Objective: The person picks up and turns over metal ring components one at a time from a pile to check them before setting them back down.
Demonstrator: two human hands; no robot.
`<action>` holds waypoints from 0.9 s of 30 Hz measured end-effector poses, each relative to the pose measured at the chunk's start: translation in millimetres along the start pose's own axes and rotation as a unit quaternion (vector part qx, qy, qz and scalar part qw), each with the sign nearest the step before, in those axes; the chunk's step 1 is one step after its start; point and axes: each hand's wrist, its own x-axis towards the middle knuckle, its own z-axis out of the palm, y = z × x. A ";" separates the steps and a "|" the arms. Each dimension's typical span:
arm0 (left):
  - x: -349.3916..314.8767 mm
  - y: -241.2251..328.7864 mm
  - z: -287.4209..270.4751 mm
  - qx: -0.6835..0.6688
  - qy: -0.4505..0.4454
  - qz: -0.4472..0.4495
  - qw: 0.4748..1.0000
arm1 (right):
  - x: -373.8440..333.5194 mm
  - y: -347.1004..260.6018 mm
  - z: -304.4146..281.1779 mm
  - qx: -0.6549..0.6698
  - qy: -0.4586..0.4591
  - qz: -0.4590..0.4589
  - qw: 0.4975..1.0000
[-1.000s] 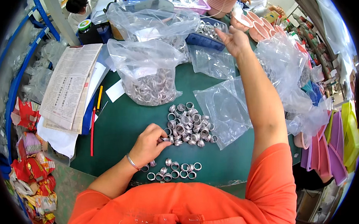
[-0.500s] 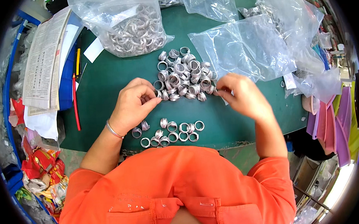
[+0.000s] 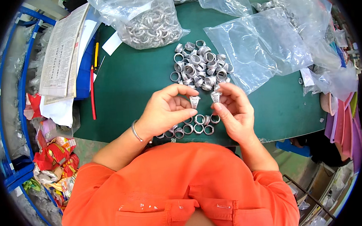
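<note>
Between the thumb and fingers of my left hand (image 3: 161,110) is a silver-grey metal ring (image 3: 194,102), its dotted face turned up. My right hand (image 3: 238,112) pinches a similar ring (image 3: 216,97), a short gap away from the first. Just beyond both hands lies a heap of metal rings (image 3: 201,67) on the green table (image 3: 127,79). A smaller group of rings (image 3: 188,129) sits near the table's front edge, partly hidden behind my left hand.
Clear plastic bags, one full of rings (image 3: 155,27) and one lying flat (image 3: 259,49), cover the far side. Printed papers (image 3: 61,57), a yellow pen (image 3: 96,54) and a red pen (image 3: 93,92) lie at left. Coloured strips (image 3: 343,122) hang at right.
Both hands have drawn back from the heap's sides toward me and closer together. Each now shows a ring held up in its fingers. The whole view has shifted slightly.
</note>
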 end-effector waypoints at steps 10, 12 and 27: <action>-3.1 -9.6 8.3 0.039 0.004 0.060 0.997 | -5.3 8.5 2.6 -0.035 -0.057 0.021 0.998; -3.4 -10.0 8.9 0.041 0.004 0.066 0.997 | -5.1 8.5 2.9 -0.058 -0.056 0.011 0.997; -2.1 -9.6 10.5 0.005 0.013 0.017 1.000 | -2.7 12.4 4.2 -0.217 -0.031 -0.120 0.968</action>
